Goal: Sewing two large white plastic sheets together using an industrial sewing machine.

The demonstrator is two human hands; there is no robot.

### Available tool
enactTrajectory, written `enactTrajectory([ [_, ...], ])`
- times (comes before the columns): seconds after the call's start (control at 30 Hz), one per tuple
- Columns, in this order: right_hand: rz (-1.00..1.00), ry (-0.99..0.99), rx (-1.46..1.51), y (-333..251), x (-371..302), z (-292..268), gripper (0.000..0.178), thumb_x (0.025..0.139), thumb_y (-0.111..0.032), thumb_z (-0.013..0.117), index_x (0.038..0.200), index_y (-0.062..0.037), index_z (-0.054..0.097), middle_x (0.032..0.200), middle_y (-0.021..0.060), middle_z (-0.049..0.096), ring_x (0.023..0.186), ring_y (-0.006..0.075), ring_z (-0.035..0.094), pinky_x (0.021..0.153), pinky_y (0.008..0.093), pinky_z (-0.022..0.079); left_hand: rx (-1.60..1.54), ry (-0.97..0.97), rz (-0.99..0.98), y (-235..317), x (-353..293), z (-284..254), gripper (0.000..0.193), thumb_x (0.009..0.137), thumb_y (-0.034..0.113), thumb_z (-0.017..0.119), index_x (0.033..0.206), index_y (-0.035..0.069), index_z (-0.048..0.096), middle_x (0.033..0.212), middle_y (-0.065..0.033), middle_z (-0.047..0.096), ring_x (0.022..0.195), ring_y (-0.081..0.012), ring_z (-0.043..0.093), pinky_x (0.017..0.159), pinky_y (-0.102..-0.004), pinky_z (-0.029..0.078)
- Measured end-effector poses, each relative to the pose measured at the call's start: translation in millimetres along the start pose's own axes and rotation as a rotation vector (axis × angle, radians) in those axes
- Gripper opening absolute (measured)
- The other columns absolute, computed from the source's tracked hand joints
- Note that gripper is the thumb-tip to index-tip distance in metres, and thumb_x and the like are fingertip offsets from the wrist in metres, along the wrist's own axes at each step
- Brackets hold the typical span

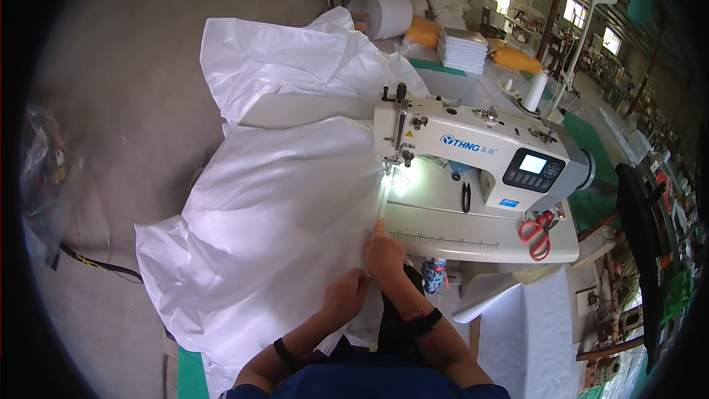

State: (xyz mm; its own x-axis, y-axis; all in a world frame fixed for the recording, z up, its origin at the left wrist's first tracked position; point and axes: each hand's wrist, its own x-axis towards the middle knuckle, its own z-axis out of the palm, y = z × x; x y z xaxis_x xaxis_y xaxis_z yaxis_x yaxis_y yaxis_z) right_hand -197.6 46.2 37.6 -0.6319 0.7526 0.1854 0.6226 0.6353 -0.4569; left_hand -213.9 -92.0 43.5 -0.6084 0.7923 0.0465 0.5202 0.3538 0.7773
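A large white fabric sheet (273, 199) with a slight sheen spreads over the left of the sewing machine table. Its right edge runs under the lit needle area of a white sewing machine (465, 133). Just in front of the needle, my right hand (384, 253) grips that edge, index finger stretched along it toward the presser foot. Nearer to me, my left hand (346, 297) is closed on the same sheet close to its edge, the fingertips partly hidden. Black bands circle both my wrists.
Red-handled scissors (535, 240) and black thread snips (466, 197) lie on the machine table (443, 223). A white thread cone (533, 92) stands behind the machine. White material (521, 325) hangs below at right. Farther back are a big white roll (384, 13) and stacked white sheets (462, 50).
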Motion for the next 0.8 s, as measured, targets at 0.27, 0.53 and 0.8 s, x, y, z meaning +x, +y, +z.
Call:
enactTrajectory([
  [0.27, -0.038, -0.074, -0.116, 5, 29, -8, 0.043, 0.084, -0.016, 0.049, 0.120, 0.0078, 0.051, 0.075, 0.0204, 0.067, 0.070, 0.0347, 0.068, 0.063, 0.0440, 0.054, -0.026, 0.015, 0.121, -3, 37, -5, 0.017, 0.088, 0.020, 0.057, 0.095, 0.006, 0.060, 0.079, -0.0188, 0.064, 0.076, -0.0389, 0.062, 0.067, -0.0455, 0.049],
  [0.53, -0.056, -0.078, -0.170, 1, 71, -8, 0.040, 0.086, -0.012, 0.045, 0.120, 0.0090, 0.052, 0.076, 0.0169, 0.068, 0.068, 0.0316, 0.068, 0.059, 0.0420, 0.053, 0.542, 0.491, 0.339, -44, 55, -71, 0.016, 0.082, 0.015, 0.061, 0.095, 0.006, 0.060, 0.102, -0.0132, 0.058, 0.098, -0.0318, 0.052, 0.084, -0.0455, 0.041],
  [0.8, -0.016, -0.076, -0.203, 6, 107, -10, 0.038, 0.088, -0.011, 0.042, 0.119, 0.0084, 0.051, 0.083, 0.0163, 0.068, 0.073, 0.0303, 0.068, 0.064, 0.0415, 0.052, 0.783, 0.475, -0.093, -122, 109, -147, 0.044, 0.089, 0.042, 0.056, 0.129, 0.023, 0.053, 0.139, -0.0104, 0.041, 0.133, -0.0389, 0.031, 0.103, -0.0661, 0.021],
])
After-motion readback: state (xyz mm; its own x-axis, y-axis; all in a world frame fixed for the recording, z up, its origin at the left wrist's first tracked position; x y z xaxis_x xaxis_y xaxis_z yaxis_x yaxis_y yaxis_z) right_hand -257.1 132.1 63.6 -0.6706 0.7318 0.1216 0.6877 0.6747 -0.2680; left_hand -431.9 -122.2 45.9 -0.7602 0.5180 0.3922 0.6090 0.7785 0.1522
